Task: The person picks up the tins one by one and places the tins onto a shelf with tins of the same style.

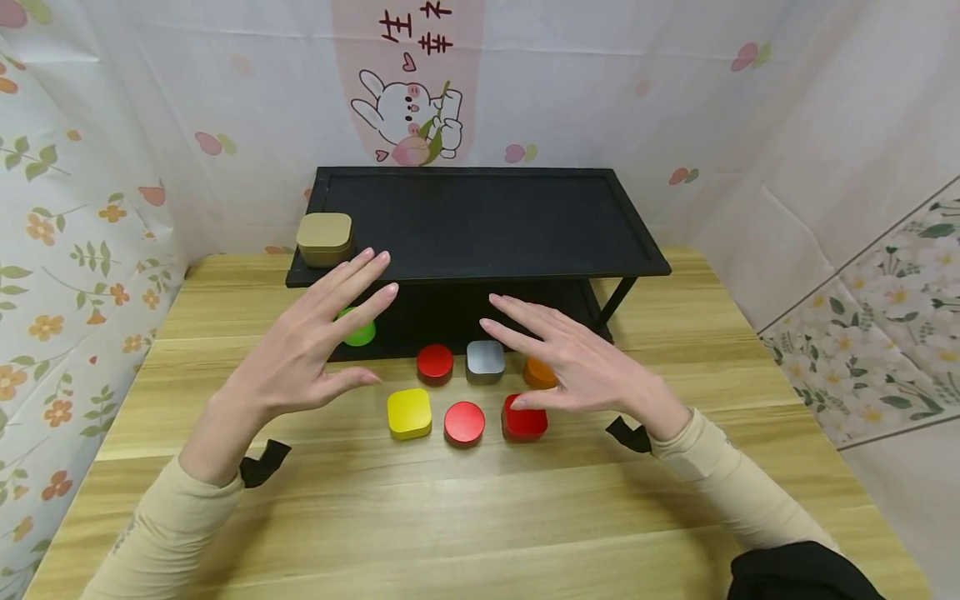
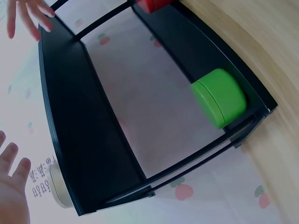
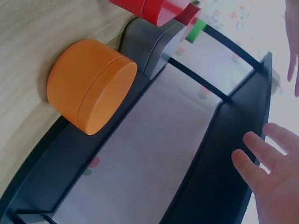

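My left hand (image 1: pixel 307 350) hovers with straight, spread fingers before the left part of a black two-tier shelf (image 1: pixel 480 221), holding nothing. It partly covers a green tin (image 2: pixel 222 95) on the lower tier. A gold tin (image 1: pixel 325 237) with rounded corners sits on the upper tier's left end, just beyond the fingertips. On the other side, my right hand (image 1: pixel 581 358) is also spread and holds nothing. Beneath it, partly hidden, are an orange round tin (image 3: pixel 88 86) and a red square tin (image 1: pixel 525 421). A grey square tin (image 1: pixel 485 360) stands left of its fingertips.
Between the hands are a red round tin (image 1: pixel 435 363) by the shelf's front edge, a yellow square tin (image 1: pixel 409 412) and a nearer red round tin (image 1: pixel 464 423). The wooden table (image 1: pixel 450 525) meets patterned cloth walls (image 1: pixel 247 92) at the back and sides.
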Demonstrator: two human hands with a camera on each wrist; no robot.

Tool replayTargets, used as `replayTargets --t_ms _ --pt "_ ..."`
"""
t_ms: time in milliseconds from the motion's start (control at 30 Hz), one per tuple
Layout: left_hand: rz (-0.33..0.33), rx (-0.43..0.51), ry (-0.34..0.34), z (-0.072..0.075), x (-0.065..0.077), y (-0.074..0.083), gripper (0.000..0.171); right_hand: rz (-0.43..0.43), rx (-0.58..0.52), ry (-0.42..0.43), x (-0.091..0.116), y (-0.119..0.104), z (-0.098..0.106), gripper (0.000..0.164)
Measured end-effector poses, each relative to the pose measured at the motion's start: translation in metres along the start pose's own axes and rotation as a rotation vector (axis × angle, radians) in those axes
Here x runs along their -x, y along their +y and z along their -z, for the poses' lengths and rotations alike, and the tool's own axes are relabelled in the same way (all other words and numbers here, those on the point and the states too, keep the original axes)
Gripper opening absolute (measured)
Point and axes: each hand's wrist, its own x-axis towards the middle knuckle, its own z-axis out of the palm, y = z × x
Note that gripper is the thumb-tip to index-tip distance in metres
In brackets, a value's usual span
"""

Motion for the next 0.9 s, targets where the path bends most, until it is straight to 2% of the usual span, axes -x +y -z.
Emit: replayTargets --t_ms 233,567,900 --pt "0.036 0.022 0.089 0.0 0.001 0.001 0.08 -0.062 -0.031 0.017 0.008 0.0 -0.001 0.096" --pt "0.075 0.033 0.28 -0.001 0.004 0.0 0.072 -0.104 -0.057 0.053 0.01 0.001 -0.001 0.097" --pt "0.156 -0.007 0.393 -0.005 0.013 0.001 0.072 -0.156 -0.087 0.09 0.014 0.001 -0.004 0.098"
